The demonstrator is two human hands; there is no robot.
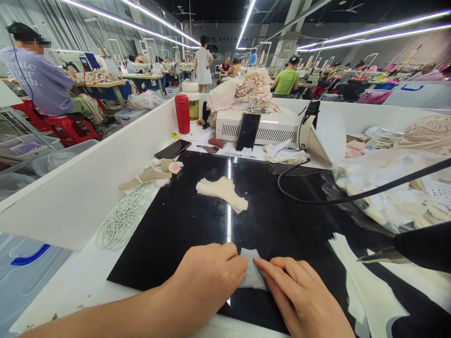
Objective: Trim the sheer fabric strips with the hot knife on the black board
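Observation:
A small whitish cut fabric piece [252, 268] lies near the front edge of a glossy black board [165, 225]. On its left edge, my left hand [207, 277] is closed, fingers curled down onto the cloth. My right hand [299, 291] has its fingers pressed together, with thumb and fingertips pinching the right edge. Farther back on the board sits a small stack of cream fabric pieces [222, 191] with curved sides. To the right of my right hand, more pale cut pieces [373, 295] overlap. My left fingertips are partly hidden behind the hand.
A dark tool with a pointed metal tip [384, 256] juts in from the right, near a black cable [324, 202]. Pale elastic bands [123, 220] lie left. Behind stand a phone [248, 131], red flask [182, 114] and lamp [322, 134]. A plastic bag [394, 183] lies right.

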